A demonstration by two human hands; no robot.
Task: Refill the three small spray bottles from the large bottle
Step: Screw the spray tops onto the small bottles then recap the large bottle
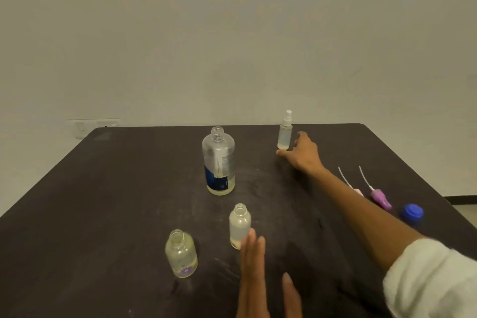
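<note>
- Head view: a dark brown table (103, 188) stands against a plain pale wall (232, 33).
- The large clear plastic bottle with a blue label (218, 161) stands upright and uncapped near the table's middle, with a little pale liquid at its bottom.
- A small frosted bottle without a cap (239, 226) stands nearer the person, and a squat clear bottle with purple flower print (181, 253) stands open to its left, apart from it.
- A slim clear spray bottle with a white pump top (285, 131) stands near the far edge.
- The right hand (303, 153) reaches out just beside that slim bottle's base, fingers loose and grasping nothing; whether a fingertip touches it cannot be told.
- The left hand (254, 273) lies flat with straight fingers, released, its fingertips just beside the frosted bottle's base.
- On the right lie a purple spray pump with a dip tube (379, 197), a pale pink pump (357, 191) partly hidden by the forearm, and a blue screw cap (412, 212).
</note>
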